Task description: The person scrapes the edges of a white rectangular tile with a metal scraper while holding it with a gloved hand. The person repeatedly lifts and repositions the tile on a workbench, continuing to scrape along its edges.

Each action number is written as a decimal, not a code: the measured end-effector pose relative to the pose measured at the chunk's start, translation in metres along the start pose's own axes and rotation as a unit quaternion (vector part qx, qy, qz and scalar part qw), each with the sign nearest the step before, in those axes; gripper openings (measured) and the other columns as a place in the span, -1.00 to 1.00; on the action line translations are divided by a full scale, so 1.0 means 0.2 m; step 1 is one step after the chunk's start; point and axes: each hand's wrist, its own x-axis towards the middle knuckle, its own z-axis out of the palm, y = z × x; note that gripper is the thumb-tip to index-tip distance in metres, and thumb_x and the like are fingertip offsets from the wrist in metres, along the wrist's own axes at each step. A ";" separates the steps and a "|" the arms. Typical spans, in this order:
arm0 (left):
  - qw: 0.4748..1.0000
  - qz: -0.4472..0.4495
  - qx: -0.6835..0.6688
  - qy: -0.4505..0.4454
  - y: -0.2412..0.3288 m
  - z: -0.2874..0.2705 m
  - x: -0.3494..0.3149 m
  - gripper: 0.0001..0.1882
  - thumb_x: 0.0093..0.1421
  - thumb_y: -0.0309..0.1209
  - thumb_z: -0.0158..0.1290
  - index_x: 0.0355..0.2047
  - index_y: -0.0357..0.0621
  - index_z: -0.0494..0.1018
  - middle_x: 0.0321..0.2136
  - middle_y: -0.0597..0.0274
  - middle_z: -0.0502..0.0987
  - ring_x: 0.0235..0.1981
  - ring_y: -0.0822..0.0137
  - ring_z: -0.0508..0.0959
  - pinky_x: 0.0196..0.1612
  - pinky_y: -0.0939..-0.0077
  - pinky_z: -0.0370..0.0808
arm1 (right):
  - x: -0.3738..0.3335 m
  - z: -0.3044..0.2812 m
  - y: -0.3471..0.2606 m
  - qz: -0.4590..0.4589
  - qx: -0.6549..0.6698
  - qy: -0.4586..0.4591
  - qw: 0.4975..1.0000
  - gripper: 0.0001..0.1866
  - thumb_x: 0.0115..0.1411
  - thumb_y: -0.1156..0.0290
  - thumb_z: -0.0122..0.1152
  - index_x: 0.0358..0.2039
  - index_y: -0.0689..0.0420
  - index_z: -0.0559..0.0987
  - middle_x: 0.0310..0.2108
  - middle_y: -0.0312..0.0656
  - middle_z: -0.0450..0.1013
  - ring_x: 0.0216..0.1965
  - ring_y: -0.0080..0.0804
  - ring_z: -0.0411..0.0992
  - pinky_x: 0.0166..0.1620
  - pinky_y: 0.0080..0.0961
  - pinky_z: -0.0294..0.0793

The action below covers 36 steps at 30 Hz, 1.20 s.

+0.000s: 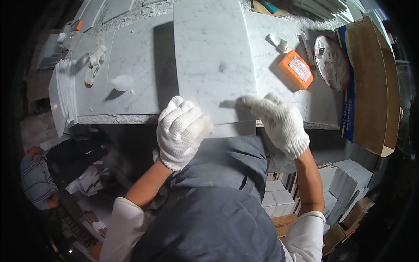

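Observation:
A long white marble slab with grey veins [214,52] lies lengthwise away from me, raised above the work surface and casting a dark shadow on its left. At its near left corner is my left hand [181,131], in a white knit glove, its fingers curled together at the edge; the thumb side is blurred. My right hand [281,122], gloved alike, reaches in over the near right corner. Its forefinger stretches out over the slab, throwing a shadow, and the fingertips are smeared by motion. I make out nothing held in it.
An orange block with a pale label [298,70] sits right of the slab, near a round dish of whitish material [332,63] and a cardboard box [371,83]. Leftward lie a translucent bulb-shaped thing [122,83] and stacked tiles [65,94]. Another person [37,179] is at lower left.

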 end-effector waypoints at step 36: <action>0.997 0.000 -0.049 0.059 -0.05 -0.08 -0.06 -0.78 0.22 -0.27 0.22 -0.30 -0.18 0.62 -0.27 0.15 0.58 -0.15 0.07 0.58 0.15 0.05 0.48 | -0.34 -0.01 0.13 -0.108 0.058 -0.033 0.992 -0.65 0.20 0.53 0.23 0.01 0.08 0.69 -0.37 -0.13 0.54 -0.43 -0.27 0.49 -0.29 -0.42 0.53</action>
